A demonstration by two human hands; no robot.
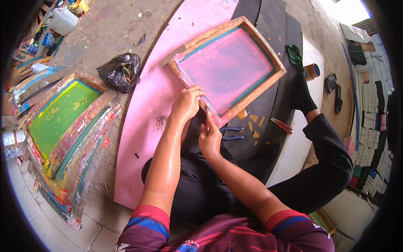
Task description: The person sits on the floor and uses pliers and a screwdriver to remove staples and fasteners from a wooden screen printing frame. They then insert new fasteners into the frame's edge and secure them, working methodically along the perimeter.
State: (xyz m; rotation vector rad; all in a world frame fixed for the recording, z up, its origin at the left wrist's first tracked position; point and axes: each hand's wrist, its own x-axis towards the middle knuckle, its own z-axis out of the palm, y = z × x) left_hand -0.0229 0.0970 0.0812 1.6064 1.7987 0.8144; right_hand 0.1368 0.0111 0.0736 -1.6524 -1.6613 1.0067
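A wooden screen-printing frame (261,38) with translucent mesh lies tilted across a pink sheet and black boards. My left hand (187,103) is closed over the frame's near left rail, fingers curled on its top edge. Just right of it, my right hand (210,139) pinches a thin, slender tool whose tip meets the same rail near the lower corner. The fingers hide most of that tool, so I cannot tell its kind. Blue-handled pliers (233,137) lie beside my right hand, partly under the frame's corner.
Yellowish scraps (255,134) and a red-handled cutting tool (281,125) lie on the black boards. A tape roll (312,71) stands near my foot. Left of the pink sheet (138,126) are a black plastic bag (121,72) and paint-stained screen frames with green mesh (63,115).
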